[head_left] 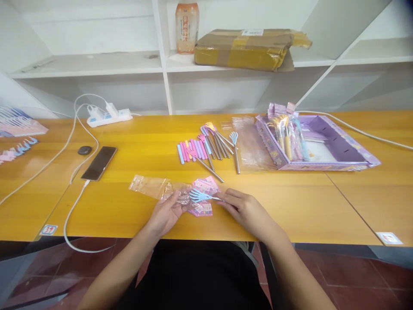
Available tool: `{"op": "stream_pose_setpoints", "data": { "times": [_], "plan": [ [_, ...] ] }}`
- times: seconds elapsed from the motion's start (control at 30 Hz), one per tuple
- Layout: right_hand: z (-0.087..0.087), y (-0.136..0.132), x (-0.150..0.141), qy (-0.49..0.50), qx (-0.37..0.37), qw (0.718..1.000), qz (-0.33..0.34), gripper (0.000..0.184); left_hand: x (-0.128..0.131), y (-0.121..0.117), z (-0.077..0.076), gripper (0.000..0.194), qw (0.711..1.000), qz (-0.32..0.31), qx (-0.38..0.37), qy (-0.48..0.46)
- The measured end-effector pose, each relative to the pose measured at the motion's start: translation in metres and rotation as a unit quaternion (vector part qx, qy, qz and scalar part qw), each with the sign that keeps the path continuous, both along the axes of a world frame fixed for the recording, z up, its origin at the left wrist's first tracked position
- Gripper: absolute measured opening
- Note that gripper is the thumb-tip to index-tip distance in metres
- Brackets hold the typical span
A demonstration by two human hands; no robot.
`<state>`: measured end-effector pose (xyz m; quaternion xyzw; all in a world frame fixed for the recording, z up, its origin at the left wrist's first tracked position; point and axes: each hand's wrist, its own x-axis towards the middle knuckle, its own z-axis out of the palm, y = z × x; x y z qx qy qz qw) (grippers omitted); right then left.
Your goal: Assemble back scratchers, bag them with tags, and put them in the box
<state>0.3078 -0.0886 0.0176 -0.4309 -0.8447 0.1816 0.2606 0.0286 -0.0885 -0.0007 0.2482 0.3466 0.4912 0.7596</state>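
My left hand (167, 212) is closed on a clear plastic bag (151, 186), which stretches out to the left over the table. Between the fingers of my right hand (247, 211) is the metal rod of a back scratcher with a light blue hand-shaped head (199, 196). That blue head points left, at the bag's right end by my left fingers. Pink printed cards (206, 185) lie beneath it. Just beyond are several more back scratchers (219, 144) with metal rods, and a row of pastel handle sleeves (190, 151).
A purple display box (351, 163) with bagged items (285, 135) stands at the right, clear bags (250, 142) beside it. A phone (99, 163), charging cable (68, 215) and power strip (109, 117) are at left. Shelves behind hold a taped carton (245, 49) and an orange pack (187, 28).
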Motion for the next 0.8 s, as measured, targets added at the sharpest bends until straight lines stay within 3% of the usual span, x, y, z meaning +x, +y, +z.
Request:
{"op": "stream_pose_setpoints", "data": {
  "times": [0.23, 0.5, 0.8],
  "plan": [
    [-0.006, -0.002, -0.01, 0.024, -0.002, 1.0, 0.015, 0.033, 0.003, -0.004, 0.003, 0.039, 1.0, -0.021, 0.014, 0.008],
    [-0.012, -0.015, -0.033, -0.004, 0.045, 0.999, -0.028, 0.034, 0.004, -0.002, 0.007, 0.038, 0.998, -0.046, 0.044, 0.013],
    [-0.002, -0.011, -0.021, 0.013, 0.016, 0.999, -0.037, 0.032, 0.0, 0.006, -0.001, 0.026, 0.995, 0.101, 0.006, 0.0]
  ]
}}
